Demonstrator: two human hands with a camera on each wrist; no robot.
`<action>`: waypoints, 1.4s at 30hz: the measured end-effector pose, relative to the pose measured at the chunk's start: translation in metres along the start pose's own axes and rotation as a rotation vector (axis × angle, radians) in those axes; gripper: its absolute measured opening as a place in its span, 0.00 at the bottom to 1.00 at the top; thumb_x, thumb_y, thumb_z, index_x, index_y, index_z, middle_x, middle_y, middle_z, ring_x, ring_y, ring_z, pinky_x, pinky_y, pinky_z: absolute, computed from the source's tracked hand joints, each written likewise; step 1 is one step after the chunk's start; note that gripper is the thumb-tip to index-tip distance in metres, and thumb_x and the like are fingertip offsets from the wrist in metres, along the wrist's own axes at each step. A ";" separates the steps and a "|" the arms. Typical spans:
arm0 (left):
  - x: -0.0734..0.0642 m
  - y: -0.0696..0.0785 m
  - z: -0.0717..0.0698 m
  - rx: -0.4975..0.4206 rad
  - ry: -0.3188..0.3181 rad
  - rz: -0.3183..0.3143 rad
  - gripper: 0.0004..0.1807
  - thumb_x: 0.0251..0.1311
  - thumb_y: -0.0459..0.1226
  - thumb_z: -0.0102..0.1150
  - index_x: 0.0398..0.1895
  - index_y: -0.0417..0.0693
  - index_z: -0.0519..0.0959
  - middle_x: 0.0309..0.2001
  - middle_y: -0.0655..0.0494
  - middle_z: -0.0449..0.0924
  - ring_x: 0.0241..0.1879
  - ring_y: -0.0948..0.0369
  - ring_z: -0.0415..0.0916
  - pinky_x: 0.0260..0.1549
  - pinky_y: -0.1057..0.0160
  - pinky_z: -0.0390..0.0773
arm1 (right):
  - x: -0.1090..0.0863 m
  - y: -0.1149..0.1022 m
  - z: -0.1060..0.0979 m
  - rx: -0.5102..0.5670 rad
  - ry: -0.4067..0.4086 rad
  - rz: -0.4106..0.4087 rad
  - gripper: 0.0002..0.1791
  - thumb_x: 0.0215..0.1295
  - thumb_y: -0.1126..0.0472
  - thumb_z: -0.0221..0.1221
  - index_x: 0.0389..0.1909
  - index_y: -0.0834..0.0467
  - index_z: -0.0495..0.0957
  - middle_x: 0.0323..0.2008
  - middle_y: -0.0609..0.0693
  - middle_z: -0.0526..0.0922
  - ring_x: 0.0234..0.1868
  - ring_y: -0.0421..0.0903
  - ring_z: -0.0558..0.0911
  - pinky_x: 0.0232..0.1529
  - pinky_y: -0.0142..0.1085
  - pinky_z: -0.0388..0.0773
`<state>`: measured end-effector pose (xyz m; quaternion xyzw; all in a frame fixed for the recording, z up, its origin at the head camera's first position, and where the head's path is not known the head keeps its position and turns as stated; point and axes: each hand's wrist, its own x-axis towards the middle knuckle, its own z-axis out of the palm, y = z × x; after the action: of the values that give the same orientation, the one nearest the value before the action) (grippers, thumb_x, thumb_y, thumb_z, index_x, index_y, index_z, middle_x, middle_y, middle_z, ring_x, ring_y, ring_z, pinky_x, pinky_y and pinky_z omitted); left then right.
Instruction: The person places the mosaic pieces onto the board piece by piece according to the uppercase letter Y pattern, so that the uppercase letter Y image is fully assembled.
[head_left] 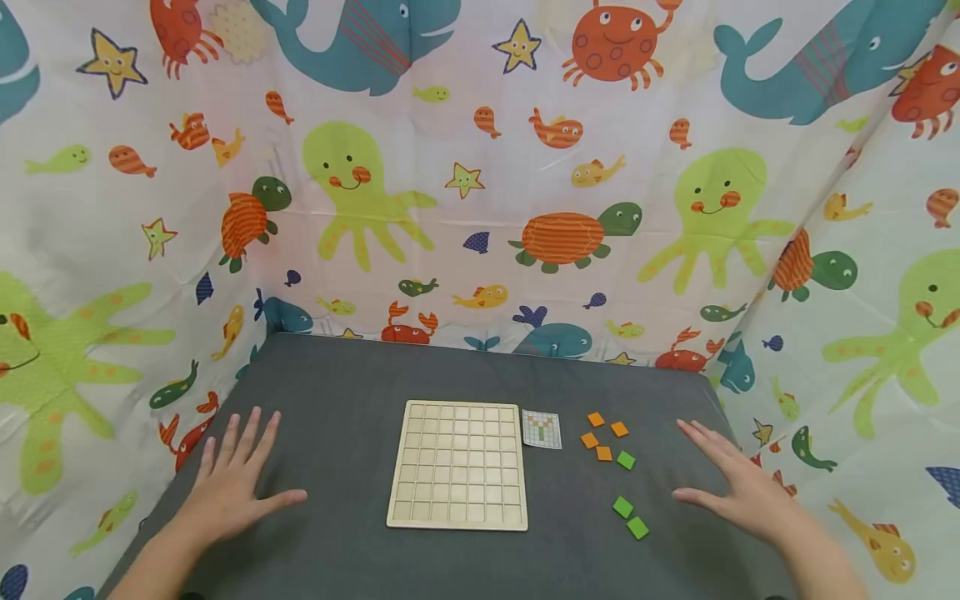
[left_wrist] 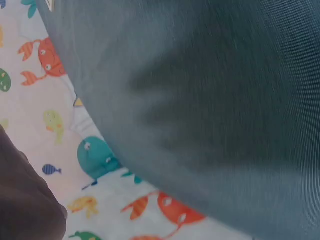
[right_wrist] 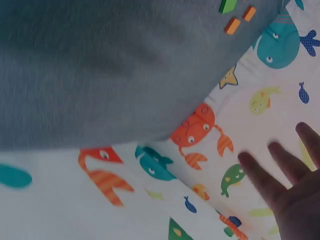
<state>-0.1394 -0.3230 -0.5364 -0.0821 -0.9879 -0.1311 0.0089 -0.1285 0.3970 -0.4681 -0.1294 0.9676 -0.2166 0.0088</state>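
Note:
My left hand (head_left: 231,483) is spread with straight fingers over the left side of the grey table, holding nothing. On the other side, my right hand (head_left: 738,487) is also spread, thumb apart, with nothing in it. Between them lies a square wooden grid board (head_left: 459,467) whose cells hold no tiles. A small pattern card (head_left: 542,429) with a coloured figure on a grid sits against the board's upper right. Nearest my right hand are several orange square tiles (head_left: 589,440) and three green square tiles (head_left: 623,507), scattered on the cloth.
A dark grey cloth covers the table (head_left: 330,400). Around its back and sides hangs a white curtain (head_left: 450,250) printed with sea animals. In the right wrist view, orange tiles (right_wrist: 232,25) and a green tile (right_wrist: 228,5) show near the top edge.

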 end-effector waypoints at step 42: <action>0.053 0.104 0.104 -0.304 -0.283 0.169 0.74 0.30 0.65 0.80 0.80 0.39 0.53 0.81 0.41 0.47 0.81 0.43 0.40 0.76 0.35 0.42 | 0.010 0.031 0.109 0.389 -0.309 0.046 0.23 0.51 0.66 0.73 0.51 0.55 0.83 0.51 0.54 0.84 0.46 0.41 0.81 0.44 0.32 0.79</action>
<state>-0.1739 -0.1879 -0.6080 -0.1824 -0.9378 -0.2647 -0.1312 -0.1374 0.3759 -0.5799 -0.1348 0.8975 -0.3763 0.1861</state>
